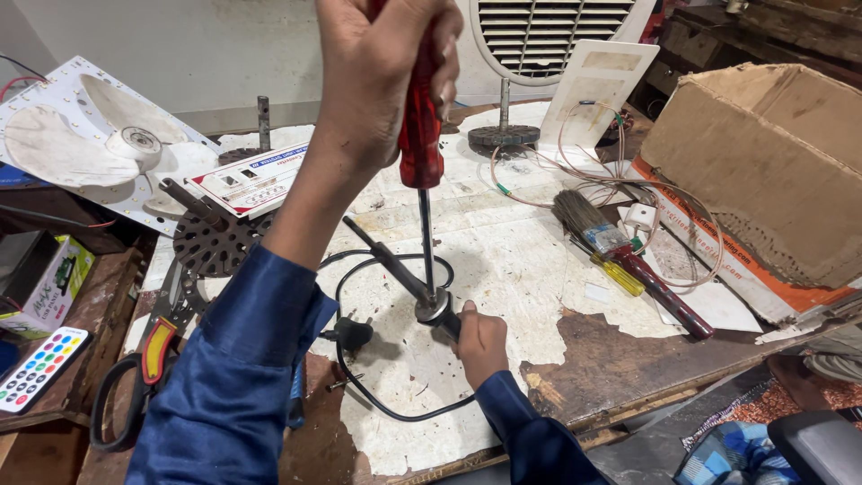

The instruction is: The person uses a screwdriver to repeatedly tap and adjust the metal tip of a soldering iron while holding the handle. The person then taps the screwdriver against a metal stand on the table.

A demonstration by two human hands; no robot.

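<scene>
Head view of a cluttered repair bench [503, 269] with a chipped white top. The left hand [382, 81] is raised high over the middle of the bench, its grip wrapped fully around the red handle of a long screwdriver [422, 135]. The tool stands nearly upright, and its metal shaft runs down to a small black tool with a metal collar [435, 305] – its slim dark rod slants up and to the left from that collar. The screwdriver tip meets the collar; the exact contact point is too small to make out. The right hand [480, 346] rests low on the bench just beside the collar, its grip wrapped around the black body of the small tool, thumb up against the collar.

A black cord [377, 404] loops across the bench around both hands and ends in a black plug [350, 334] lying left of the right hand. Both arms wear blue sleeves.

Surroundings – at the left, a white fan blade [85, 139] lies on a white panel, a perforated round metal disc [211, 242] sits near it, and scissors with red and yellow handles [148, 359] lie at the bench edge beside a remote with coloured buttons [36, 368]. At the right lie a paintbrush with a dark red handle [628, 260], a small yellow screwdriver [618, 274], thin looped wires [620, 171] and a torn cardboard box [763, 153].
</scene>
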